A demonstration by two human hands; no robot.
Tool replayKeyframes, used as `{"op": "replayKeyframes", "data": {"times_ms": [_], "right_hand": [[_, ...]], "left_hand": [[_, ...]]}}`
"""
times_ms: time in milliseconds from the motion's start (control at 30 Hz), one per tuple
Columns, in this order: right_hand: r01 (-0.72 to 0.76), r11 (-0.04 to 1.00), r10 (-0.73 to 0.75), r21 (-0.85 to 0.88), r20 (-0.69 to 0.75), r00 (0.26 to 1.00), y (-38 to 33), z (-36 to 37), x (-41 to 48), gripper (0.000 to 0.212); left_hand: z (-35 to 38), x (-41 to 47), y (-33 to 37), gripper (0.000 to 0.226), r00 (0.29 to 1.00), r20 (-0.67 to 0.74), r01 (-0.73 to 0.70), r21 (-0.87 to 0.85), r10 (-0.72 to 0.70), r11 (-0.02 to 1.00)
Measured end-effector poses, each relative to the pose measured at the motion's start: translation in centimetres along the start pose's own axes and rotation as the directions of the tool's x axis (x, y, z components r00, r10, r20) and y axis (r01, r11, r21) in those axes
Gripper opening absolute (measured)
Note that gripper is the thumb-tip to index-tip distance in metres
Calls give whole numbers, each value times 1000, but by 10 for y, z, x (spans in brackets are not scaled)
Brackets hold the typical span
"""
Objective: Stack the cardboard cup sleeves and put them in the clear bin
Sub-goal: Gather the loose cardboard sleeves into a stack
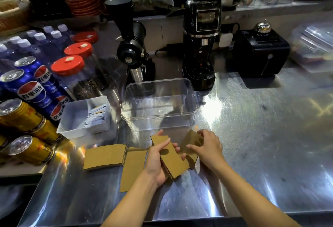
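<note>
My left hand [157, 161] grips a stack of sleeves [173, 158]; my right hand [207, 147] pinches another sleeve [191, 141] just beside it. The clear bin [158, 104] behind holds nothing. The white tray [72, 118] holds sachets [95, 116]. Two sleeves [104, 156] lie on the counter [261, 145].

Left hand [156, 160] palm-up, fingers curled in a grip; right hand [209, 147] palm-down beside it, fingers pinching.

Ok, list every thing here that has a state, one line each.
clear bin: open, empty
left hand: holding a stack of sleeves
right hand: gripping another sleeve
loose sleeves: flat on the counter
white tray: partly filled with packets
jars: lidded
</note>
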State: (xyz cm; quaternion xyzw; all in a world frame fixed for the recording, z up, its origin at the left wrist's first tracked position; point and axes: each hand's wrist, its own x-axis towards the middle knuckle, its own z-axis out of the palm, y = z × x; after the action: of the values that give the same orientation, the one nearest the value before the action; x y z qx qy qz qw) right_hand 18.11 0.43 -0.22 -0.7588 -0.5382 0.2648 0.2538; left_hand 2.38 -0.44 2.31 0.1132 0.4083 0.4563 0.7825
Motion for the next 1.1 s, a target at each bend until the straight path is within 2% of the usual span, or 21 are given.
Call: {"op": "replayKeyframes", "data": {"times_ms": [100,233,300,367,433,500,600,733,800,867,933,1033,1100], "right_hand": [[-15,976,33,-217,78,996,4,3,10,93],[-82,952,115,-294,95,989,5,0,21,87],[-81,976,106,-201,115,988,5,-4,23,70],[-43,993,26,111,154,988,4,-11,22,42],[17,923,-82,385,154,985,1,-23,20,24],[95,869,-172,486,115,978,-4,-37,19,17],[110,780,-263,616,163,951,-16,-51,14,12],[98,775,-348,624,291,891,-30,-48,7,14],[99,784,-367,613,329,870,-36,-41,3,16],[93,787,-372,609,348,861,-39,-33,1,18],[91,794,-360,601,345,867,-40,-26,0,17],[128,829,-347,545,321,881,-40,-20,-1,18],[178,862,-331,474,260,907,-39,-15,-1,19]], "left_hand": [[1,-6,3,52,1000,23,-13,-10,14,1000],[-1,-9,6,37,999,2,44,-26,-44,999],[-4,-8,8,35,998,-2,60,-26,-60,998],[-7,-8,11,36,999,-9,48,-19,-48,999],[-11,-7,16,38,1000,-19,19,12,-19,1000],[-14,-5,20,39,1000,-28,0,57,2,998],[-16,-3,24,36,999,-41,28,102,-24,994],[-7,-6,18,30,985,87,131,210,-152,969],[-3,-7,11,35,962,160,181,221,-219,958],[-1,-9,6,29,946,209,193,254,-248,948],[-1,-11,3,19,942,229,180,275,-246,945],[-6,-15,6,28,940,216,201,275,-263,940],[-10,-17,10,37,958,196,174,191,-211,966]]}}
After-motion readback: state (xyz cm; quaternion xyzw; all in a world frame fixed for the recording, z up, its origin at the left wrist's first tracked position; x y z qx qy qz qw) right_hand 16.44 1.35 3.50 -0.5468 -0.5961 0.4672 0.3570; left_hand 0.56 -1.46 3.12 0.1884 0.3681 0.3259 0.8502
